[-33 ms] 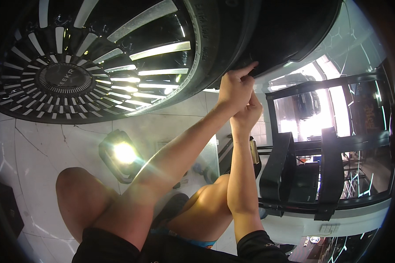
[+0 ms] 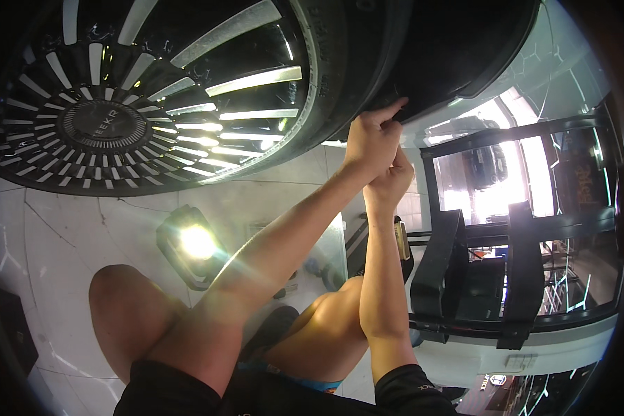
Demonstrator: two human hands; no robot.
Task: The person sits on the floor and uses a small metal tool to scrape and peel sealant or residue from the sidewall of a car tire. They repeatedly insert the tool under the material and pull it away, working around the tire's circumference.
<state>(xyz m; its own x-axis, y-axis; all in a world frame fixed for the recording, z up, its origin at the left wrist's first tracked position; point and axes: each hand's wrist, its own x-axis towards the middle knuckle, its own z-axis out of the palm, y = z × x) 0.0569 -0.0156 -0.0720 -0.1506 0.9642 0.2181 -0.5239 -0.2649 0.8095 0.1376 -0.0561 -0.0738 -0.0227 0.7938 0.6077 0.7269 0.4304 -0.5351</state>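
Note:
A car wheel with a dark, silver-slotted cover (image 2: 104,125) fills the upper left, ringed by its black tyre (image 2: 343,62). Right behind the tyre, at the lower edge of the dark wheel arch (image 2: 457,48), my left hand (image 2: 371,144) is closed, one finger stretched up against the edge. Just below and touching it, my right hand (image 2: 390,184) has its fingers curled in. Whatever lies between the fingers of either hand is hidden. The glossy pale body panel (image 2: 544,76) curves away to the right of the arch.
A lit work lamp (image 2: 195,241) stands on the pale tiled floor (image 2: 62,243), left of my forearms. To the right rises a black frame (image 2: 525,277) with broad uprights. Small items lie on the floor between my arms, partly covered. A dark box-like object (image 2: 10,333) sits far left.

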